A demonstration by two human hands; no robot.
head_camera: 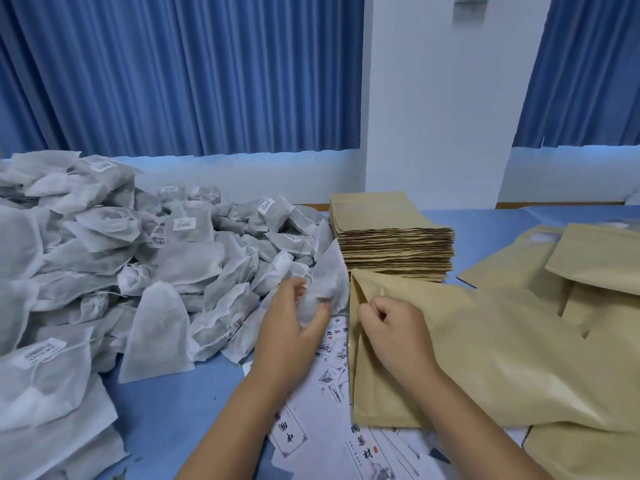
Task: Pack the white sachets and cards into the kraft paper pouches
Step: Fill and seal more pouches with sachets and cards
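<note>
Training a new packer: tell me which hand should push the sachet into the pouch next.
Left. The left hand grips a white sachet right beside the mouth of the kraft pouch; the right hand pinches that mouth's edge, likely holding it open.

A heap of white mesh sachets [138, 265] lies at left. Printed cards [332, 362] lie scattered partly under one kraft pouch [502, 348]; flat pouches [391, 237] are stacked behind it.

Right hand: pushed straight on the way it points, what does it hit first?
Probably the white sachet gripped in the left hand. The right hand, pinching the kraft pouch mouth, points up-left at it; heights are hard to judge.
</note>
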